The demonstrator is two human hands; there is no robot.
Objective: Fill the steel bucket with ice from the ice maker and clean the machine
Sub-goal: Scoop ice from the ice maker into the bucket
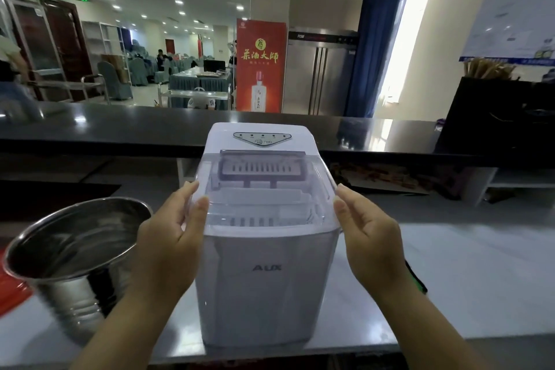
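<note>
A white AUX ice maker (265,285) stands on the counter in the middle of the head view. Its clear plastic lid (264,189) lies over the top, with the basket and tray visible through it. My left hand (168,246) touches the lid's left edge, thumb on top and fingers along the side. My right hand (369,240) is at the lid's right edge, fingers apart and thumb near the corner. The steel bucket (75,261) stands at the left of the machine, shiny and with no ice showing inside.
A dark raised bar ledge (120,126) runs behind the machine. A black box (498,117) sits on it at the right. Something red (12,294) lies under the bucket at the left edge. The grey counter (465,279) stretches right.
</note>
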